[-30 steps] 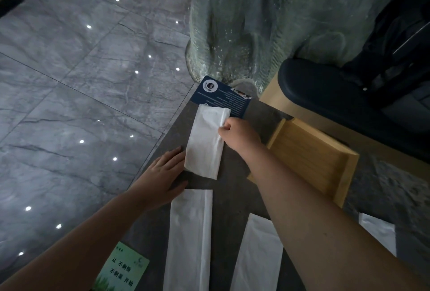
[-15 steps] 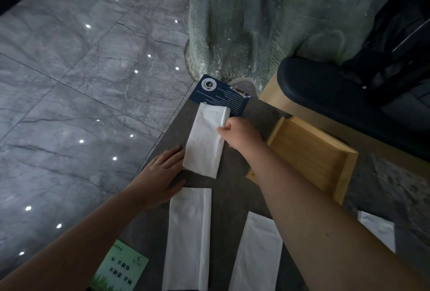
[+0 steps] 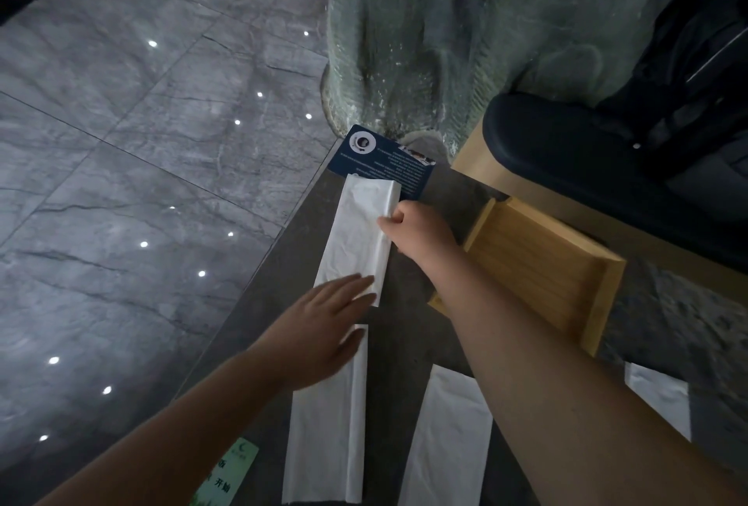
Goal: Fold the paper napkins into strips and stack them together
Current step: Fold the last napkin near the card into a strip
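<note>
Crinkled white napkin strip [image 3: 356, 238], hands pressing, pinching

Two bare forearms reach into view from the near edge, with no sleeves, watch, bracelet or gloves on them. The left hand [image 3: 324, 327] is slim, with long fingers and no rings visible. The right hand [image 3: 417, 230] shows knuckles and wrist, also unadorned. The right forearm looks broad, being closest to the camera.
</note>
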A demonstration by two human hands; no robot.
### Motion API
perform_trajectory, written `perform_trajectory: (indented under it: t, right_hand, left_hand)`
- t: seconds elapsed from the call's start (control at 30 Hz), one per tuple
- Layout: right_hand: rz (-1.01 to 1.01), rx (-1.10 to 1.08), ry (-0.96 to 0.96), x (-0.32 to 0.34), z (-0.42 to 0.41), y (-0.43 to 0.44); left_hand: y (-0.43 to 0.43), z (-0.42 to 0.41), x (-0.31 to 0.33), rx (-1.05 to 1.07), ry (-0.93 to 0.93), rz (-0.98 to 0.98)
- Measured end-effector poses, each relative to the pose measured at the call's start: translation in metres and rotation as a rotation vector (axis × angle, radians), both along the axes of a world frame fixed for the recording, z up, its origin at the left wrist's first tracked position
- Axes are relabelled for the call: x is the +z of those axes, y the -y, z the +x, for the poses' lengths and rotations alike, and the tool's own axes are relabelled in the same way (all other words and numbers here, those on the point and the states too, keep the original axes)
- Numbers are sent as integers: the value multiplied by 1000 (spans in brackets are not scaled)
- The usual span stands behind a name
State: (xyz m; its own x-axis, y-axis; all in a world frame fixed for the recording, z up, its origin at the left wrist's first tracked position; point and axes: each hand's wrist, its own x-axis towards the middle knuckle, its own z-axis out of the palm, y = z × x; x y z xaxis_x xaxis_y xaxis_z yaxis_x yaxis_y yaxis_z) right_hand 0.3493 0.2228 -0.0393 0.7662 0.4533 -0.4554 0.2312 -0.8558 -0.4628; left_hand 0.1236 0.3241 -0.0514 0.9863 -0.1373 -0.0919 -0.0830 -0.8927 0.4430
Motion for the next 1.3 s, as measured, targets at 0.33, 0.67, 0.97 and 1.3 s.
perform_trajectory:
  t: [0.33,0.67,0.97,1.3]
  right_hand:
    - [234,-158,-610,28,-11,-6]
    - [541,-490,-716,11,17,-16]
    - [432,-396,-186,4,33,-6]
    - [231,-389,-359,18,-13,4]
  left_hand:
    - [0,27,-17,-63,-22,128]
    - [-14,29,-27,-108,-93,110]
    - [-12,31,-22,-82,-149,14]
    - [-35,74,23,868,-75,-445]
